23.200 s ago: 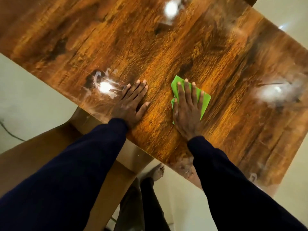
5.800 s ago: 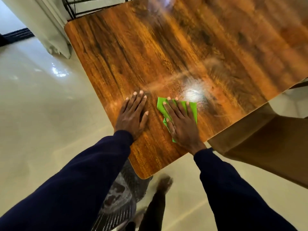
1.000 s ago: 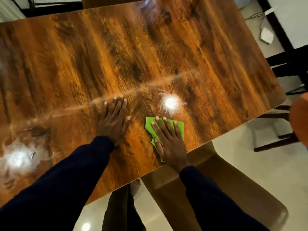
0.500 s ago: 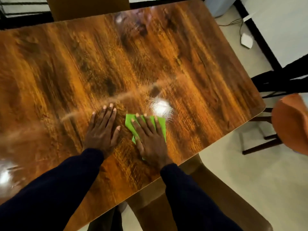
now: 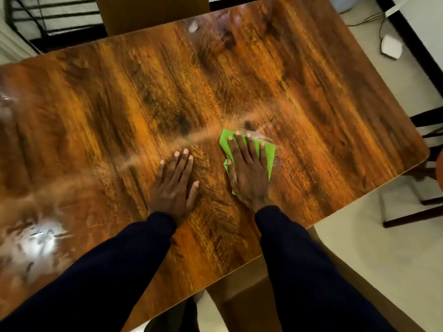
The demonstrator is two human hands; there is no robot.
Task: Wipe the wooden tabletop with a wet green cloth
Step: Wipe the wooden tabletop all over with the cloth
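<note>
Streaked worktop (image 5: 239, 68): the right hand (image 5: 249, 173) presses green cloth (image 5: 269, 155) flat, fingers (image 5: 236, 149) straight — left hand (image 5: 173, 185) rests splayed. Overlap strokes evenly.

Far ahead of the left hand (image 5: 173, 185) stands a plain brown wooden chair back (image 5: 151, 13), with a black metal wire rack (image 5: 48, 17) to its left. Well right of the right hand (image 5: 249, 173), a dark wooden chair frame (image 5: 412, 217) stands on the glossy cream floor (image 5: 359, 248). Further ahead lies a small white device (image 5: 392, 47) with a thin cable. Behind the right wrist sits a brown wooden chair seat (image 5: 247, 303).
</note>
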